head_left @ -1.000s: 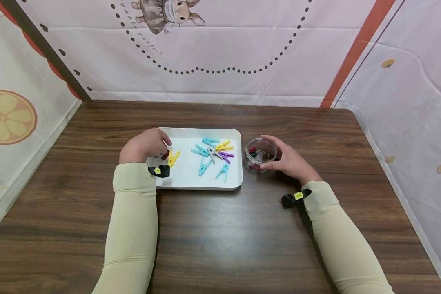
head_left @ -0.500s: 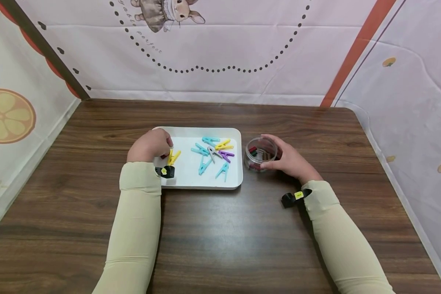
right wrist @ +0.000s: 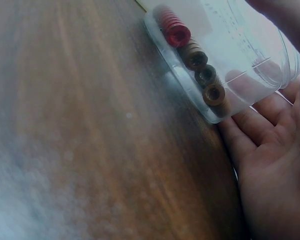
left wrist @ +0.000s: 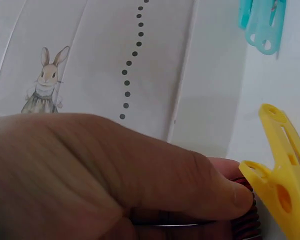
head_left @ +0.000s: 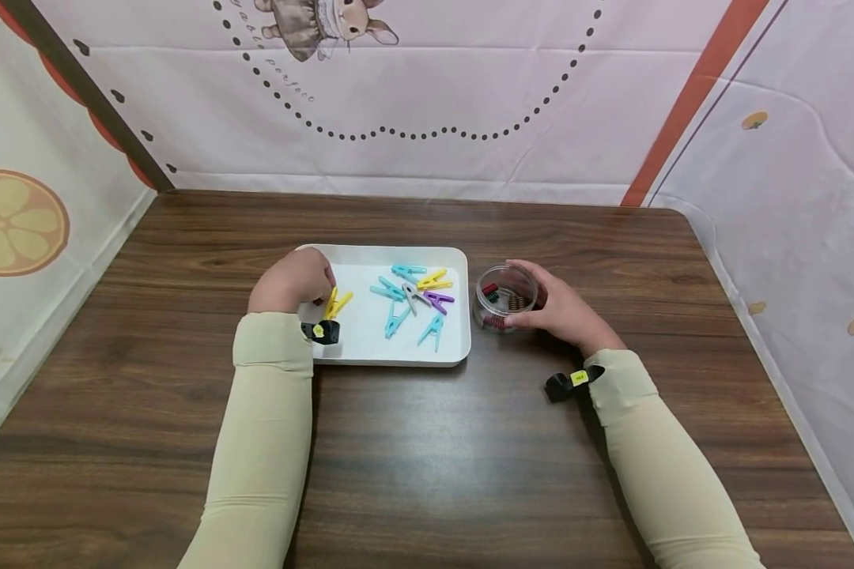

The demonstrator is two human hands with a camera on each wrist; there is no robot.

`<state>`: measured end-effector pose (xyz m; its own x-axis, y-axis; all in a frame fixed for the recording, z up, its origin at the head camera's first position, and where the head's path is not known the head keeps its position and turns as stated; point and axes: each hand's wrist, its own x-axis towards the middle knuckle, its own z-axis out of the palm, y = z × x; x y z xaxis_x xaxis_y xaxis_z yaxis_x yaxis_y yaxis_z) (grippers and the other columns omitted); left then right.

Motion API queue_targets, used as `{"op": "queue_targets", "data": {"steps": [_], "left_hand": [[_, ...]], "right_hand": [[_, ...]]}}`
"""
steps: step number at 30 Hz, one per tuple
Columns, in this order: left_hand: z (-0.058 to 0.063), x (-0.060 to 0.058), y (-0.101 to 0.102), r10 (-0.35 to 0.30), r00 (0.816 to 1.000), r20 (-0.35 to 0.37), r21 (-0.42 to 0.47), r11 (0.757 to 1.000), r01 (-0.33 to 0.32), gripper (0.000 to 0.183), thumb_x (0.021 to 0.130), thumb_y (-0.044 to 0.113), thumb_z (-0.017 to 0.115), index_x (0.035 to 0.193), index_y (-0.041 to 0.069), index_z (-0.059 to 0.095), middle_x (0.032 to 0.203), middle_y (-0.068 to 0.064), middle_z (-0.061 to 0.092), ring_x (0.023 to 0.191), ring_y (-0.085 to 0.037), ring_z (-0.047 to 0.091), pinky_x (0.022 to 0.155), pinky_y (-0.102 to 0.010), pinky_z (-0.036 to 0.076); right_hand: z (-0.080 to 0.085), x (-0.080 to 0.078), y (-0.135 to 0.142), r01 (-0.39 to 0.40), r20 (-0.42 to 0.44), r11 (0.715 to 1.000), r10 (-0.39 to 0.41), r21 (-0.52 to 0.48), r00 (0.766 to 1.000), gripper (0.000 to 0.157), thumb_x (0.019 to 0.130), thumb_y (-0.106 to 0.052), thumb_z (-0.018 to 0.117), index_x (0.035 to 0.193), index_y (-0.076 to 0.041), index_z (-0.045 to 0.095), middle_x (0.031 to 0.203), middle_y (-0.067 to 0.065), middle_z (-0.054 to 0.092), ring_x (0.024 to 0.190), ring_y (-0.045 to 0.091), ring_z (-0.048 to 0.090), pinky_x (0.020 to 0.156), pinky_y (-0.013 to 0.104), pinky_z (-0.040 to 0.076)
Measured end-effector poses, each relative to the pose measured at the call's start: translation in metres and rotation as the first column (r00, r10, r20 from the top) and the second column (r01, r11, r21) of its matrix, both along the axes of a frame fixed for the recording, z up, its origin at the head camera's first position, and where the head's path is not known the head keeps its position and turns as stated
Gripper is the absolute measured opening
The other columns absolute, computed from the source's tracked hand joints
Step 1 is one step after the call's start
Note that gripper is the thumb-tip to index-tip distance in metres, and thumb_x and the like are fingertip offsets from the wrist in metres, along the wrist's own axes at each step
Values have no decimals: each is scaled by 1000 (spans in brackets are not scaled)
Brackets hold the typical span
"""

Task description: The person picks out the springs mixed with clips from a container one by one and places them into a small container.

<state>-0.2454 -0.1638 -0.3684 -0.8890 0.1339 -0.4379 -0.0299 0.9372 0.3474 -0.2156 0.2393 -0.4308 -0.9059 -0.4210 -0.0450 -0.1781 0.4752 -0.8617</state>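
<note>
In the left wrist view my left hand [head_left: 292,282] pinches a dark red coil spring [left wrist: 250,225] between thumb and fingers, at the left end of the white tray [head_left: 359,349]. A yellow clothespin [head_left: 338,305] lies right beside those fingertips. From the head view the spring is hidden under the hand. My right hand [head_left: 561,313] grips a clear round jar [head_left: 479,304] standing on the table, its thumb and fingers curled round the side. Inside the jar lie several coil springs, among them a red one [right wrist: 176,34] and a brown one [right wrist: 195,57].
On the right half of the tray several clothespins lie loosely together: light blue [head_left: 393,322], yellow [head_left: 434,280], purple [head_left: 438,302] and grey [head_left: 413,296]. The jar stands close to the tray's right edge. Printed cloth [head_left: 427,95] hangs behind the wooden table [head_left: 427,458].
My left hand has moved a little right within the tray, covering the red spring in the head view. The yellow clothespin beside it has shifted slightly right. My right hand and the jar stay put.
</note>
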Motion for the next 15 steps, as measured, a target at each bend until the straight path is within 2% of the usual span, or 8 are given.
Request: {"op": "queue_targets", "data": {"steps": [4,15], "left_hand": [[3,1,0,22,1000,-18,29,999,-21,19,84,0,56,97,2,70,96,-14,65,80,-26,54,62,-32,45],[12,6,0,55,996,-68,60,997,-51,20,88,4,53,102,3,67,94,-14,62,80,-27,53,62,-33,43]], "right_hand": [[1,1,0,9,7,1000,-9,-9,1000,88,74,-32,85,147,-32,35,137,-1,54,127,17,48,108,46,36],[-1,-1,0,1,14,1000,-1,-20,1000,90,73,-30,85,148,-29,35,136,0,55,127,17,49,108,46,36]]}}
